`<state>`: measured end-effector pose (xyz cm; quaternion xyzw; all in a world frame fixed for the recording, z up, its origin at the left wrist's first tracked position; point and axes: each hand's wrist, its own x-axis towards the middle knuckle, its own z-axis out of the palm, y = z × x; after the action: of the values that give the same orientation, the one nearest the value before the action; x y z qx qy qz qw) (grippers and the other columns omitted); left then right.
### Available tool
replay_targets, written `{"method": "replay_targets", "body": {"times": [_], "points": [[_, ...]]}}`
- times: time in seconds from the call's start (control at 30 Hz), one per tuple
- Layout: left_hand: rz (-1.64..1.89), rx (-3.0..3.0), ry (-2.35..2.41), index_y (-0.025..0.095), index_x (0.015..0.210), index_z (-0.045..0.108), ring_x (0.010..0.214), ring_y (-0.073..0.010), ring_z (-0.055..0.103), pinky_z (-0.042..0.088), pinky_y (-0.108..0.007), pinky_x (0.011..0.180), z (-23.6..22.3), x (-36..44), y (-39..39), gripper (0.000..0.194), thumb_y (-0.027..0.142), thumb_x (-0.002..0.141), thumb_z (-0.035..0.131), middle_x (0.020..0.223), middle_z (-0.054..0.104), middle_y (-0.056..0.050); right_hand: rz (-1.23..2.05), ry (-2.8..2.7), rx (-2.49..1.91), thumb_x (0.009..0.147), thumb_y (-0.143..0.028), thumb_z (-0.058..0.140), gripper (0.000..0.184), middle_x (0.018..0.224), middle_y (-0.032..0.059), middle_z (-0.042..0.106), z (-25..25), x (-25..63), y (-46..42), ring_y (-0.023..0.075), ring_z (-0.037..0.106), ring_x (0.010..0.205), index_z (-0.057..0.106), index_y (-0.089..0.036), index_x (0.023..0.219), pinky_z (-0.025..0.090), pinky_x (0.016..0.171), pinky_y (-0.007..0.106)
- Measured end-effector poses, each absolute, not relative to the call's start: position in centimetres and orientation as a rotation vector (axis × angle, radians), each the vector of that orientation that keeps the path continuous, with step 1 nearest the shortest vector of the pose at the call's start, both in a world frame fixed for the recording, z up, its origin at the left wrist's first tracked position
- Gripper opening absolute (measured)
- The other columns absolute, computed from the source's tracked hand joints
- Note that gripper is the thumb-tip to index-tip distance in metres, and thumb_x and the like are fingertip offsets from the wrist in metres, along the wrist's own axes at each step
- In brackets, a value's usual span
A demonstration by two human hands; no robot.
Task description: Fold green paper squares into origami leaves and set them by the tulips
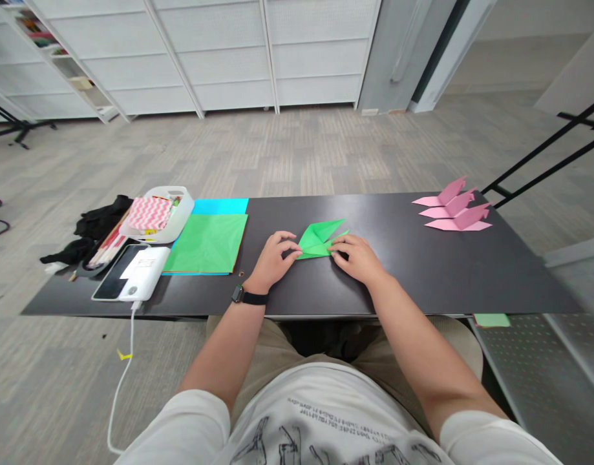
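A bright green folded origami paper (320,239) lies on the dark table in front of me, one pointed flap rising up and to the right. At its left tip, the thumb and fingers of my left hand (273,259) close on the paper's edge. My right hand (359,259) pinches the opposite end, where a narrow point sticks out above the fingers. The fingertips cover part of the folds on both sides. Three pink origami birds (456,210) stand in a row at the table's far right.
Left of my hands lies a stack of green and blue paper sheets (209,244). Beyond it are a white basket (181,216), a phone (113,274), a white power bank (144,274) with a cable, and black cloth (103,219). The dark table (403,284) ends close to my lap.
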<state>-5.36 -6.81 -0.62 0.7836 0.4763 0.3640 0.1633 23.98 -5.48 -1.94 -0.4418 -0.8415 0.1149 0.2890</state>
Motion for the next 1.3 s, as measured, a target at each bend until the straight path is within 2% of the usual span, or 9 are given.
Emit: {"method": "replay_targets", "body": {"times": [0.13,0.27,0.37,0.47,0.57,0.67,0.93,1.1,1.3], "points": [[1.055,2.219,1.405,0.023,0.095,0.076,0.125,-0.0238,0.065,0.052,-0.046,0.116,-0.2,-5.7,-6.7,0.007,0.026,0.098,0.07,0.126,0.067,-0.008,0.309,-2.244,-1.202,0.094,-0.021,0.068,0.023,0.121,0.0065,0.076,-2.1,24.0,-5.4,0.0266,0.071,0.112,0.083,-0.029,0.109,0.053,0.103,0.048],[1.224,2.212,1.481,0.022,0.107,0.07,0.122,-0.0235,0.066,0.053,-0.044,0.113,0.8,-5.6,-7.3,0.01,0.027,0.1,0.065,0.123,0.07,-0.009,0.287,-2.264,-1.22,0.096,-0.024,0.068,0.023,0.123,0.0074,0.074,-2.0,23.9,-5.6,0.028,0.069,0.114,0.083,-0.03,0.112,0.051,0.103,0.049],[1.322,2.277,1.557,0.022,0.111,0.068,0.12,-0.025,0.066,0.052,-0.047,0.112,1.4,-4.8,-8.4,0.013,0.025,0.101,0.059,0.119,0.073,-0.01,0.241,-2.299,-1.243,0.097,-0.026,0.068,0.025,0.127,0.0088,0.072,-1.8,23.6,-5.9,0.0299,0.065,0.117,0.083,-0.031,0.116,0.049,0.103,0.05],[1.181,2.493,1.402,0.024,0.114,0.07,0.122,-0.0255,0.067,0.05,-0.049,0.115,1.5,-3.3,-9.5,0.019,0.022,0.098,0.06,0.12,0.076,-0.008,0.209,-2.347,-1.266,0.097,-0.029,0.068,0.03,0.13,0.0103,0.07,-1.7,23.2,-6.1,0.032,0.062,0.121,0.081,-0.03,0.124,0.047,0.103,0.051],[0.984,2.724,1.119,0.024,0.127,0.07,0.134,-0.0244,0.064,0.045,-0.048,0.124,1.2,-1.6,-9.8,0.029,0.021,0.1,0.058,0.137,0.073,-0.007,0.19,-2.383,-1.285,0.098,-0.03,0.067,0.034,0.133,0.0112,0.069,-1.5,22.8,-6.4,0.0328,0.06,0.124,0.078,-0.029,0.13,0.045,0.103,0.051],[0.81,2.788,1.102,0.022,0.132,0.07,0.145,-0.0267,0.057,0.041,-0.051,0.129,0.7,-0.7,-9.7,0.032,0.021,0.103,0.056,0.149,0.067,-0.009,0.175,-2.383,-1.292,0.098,-0.029,0.067,0.033,0.133,0.0109,0.069,-1.5,22.7,-6.5,0.0326,0.059,0.125,0.078,-0.029,0.13,0.045,0.103,0.049],[0.611,2.686,1.322,0.018,0.134,0.07,0.138,-0.0287,0.061,0.046,-0.049,0.122,-0.3,-0.7,-9.3,0.033,0.025,0.105,0.055,0.141,0.071,-0.012,0.191,-2.356,-1.244,0.098,-0.029,0.068,0.034,0.132,0.01,0.069,-1.5,22.8,-6.6,0.0325,0.06,0.124,0.079,-0.032,0.13,0.046,0.102,0.051],[0.57,2.661,1.372,0.021,0.134,0.072,0.131,-0.0302,0.06,0.048,-0.051,0.113,-0.1,-0.7,-9.4,0.033,0.027,0.106,0.055,0.143,0.072,-0.009,0.195,-2.361,-1.243,0.097,-0.028,0.07,0.032,0.132,0.0103,0.069,-1.6,22.7,-6.6,0.0335,0.06,0.123,0.081,-0.033,0.126,0.046,0.103,0.052],[0.61,2.534,1.565,0.025,0.128,0.077,0.117,-0.0293,0.063,0.049,-0.05,0.101,0.1,-1.5,-9.1,0.031,0.027,0.106,0.055,0.135,0.077,-0.006,0.218,-2.348,-1.243,0.096,-0.028,0.07,0.032,0.13,0.01,0.069,-1.8,22.7,-6.5,0.033,0.059,0.122,0.082,-0.034,0.125,0.046,0.102,0.053]]}}
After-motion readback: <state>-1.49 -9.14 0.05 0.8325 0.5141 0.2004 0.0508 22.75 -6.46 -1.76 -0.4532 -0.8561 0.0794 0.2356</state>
